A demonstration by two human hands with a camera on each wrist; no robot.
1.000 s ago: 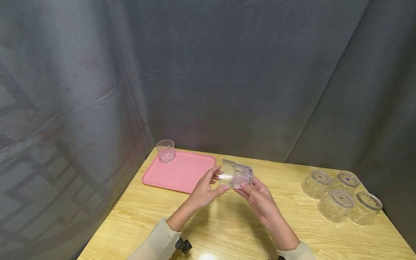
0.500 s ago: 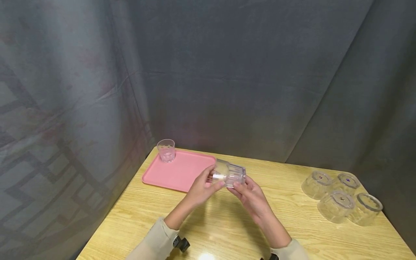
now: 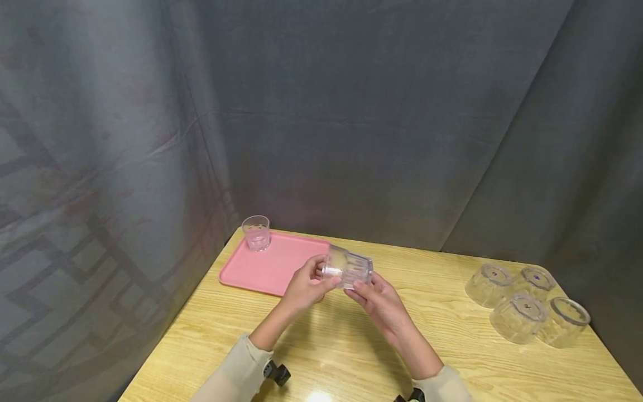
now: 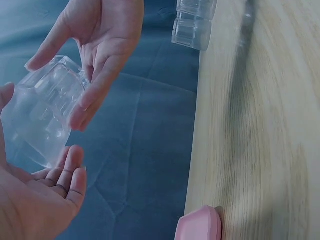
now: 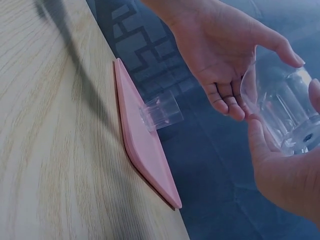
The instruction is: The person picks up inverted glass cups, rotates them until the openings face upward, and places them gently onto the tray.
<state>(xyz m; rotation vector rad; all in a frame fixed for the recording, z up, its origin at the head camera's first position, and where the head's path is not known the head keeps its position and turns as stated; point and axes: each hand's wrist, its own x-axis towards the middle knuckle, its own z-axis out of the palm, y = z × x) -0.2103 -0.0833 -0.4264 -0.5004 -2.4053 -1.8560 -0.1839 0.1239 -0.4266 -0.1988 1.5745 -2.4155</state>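
A clear fluted tumbler (image 3: 348, 269) is held tilted on its side above the table, mouth to the left and base to the right. My left hand (image 3: 303, 287) holds it around the rim end, thumb in front and fingers behind. At the base end, my right hand (image 3: 379, 304) grips it between thumb and fingers. In the right wrist view a small dark mark shows on the base of the tumbler (image 5: 282, 102). Behind the left hand lies a pink tray (image 3: 281, 262), bearing an upright clear tumbler (image 3: 257, 234) at its back left corner.
Several clear tumblers (image 3: 519, 318) stand upside down in a cluster at the right of the wooden table (image 3: 351, 357), some with small coloured marks on their bases. Grey curtains (image 3: 341, 123) hang close behind the table and along its left side.
Both hands have shifted to the left together with the tumbler, towards the tray. The tray, its tumbler and the cluster at the right stay where they were.
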